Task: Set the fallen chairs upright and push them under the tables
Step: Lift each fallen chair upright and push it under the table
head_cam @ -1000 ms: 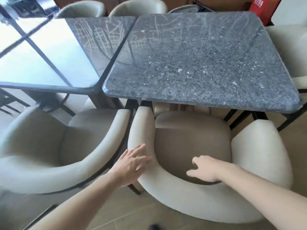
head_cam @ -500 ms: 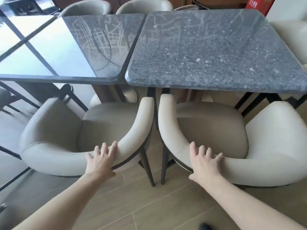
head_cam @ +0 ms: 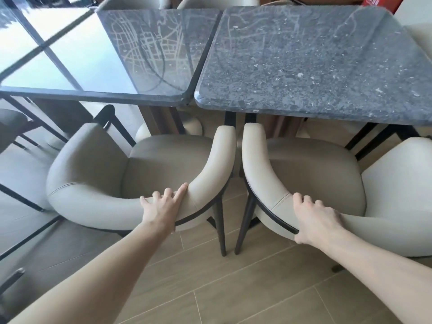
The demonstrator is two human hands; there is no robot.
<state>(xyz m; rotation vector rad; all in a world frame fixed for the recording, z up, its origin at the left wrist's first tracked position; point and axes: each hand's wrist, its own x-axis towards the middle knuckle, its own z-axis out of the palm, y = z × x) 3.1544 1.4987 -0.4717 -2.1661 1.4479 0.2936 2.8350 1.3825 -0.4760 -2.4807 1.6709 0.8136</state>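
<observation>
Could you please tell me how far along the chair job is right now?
Done: both near chairs stand upright, side by side. In hand: the left hand grips the left chair backrest and the right hand grips the right chair backrest. Left: their seats still show in front of the tables, so they likely need pushing further under.

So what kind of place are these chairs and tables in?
Probably a restaurant or café dining room: two matching dark stone tables butted side by side, identical cream tub chairs at them, more chairs across, and wood-look flooring.
</observation>
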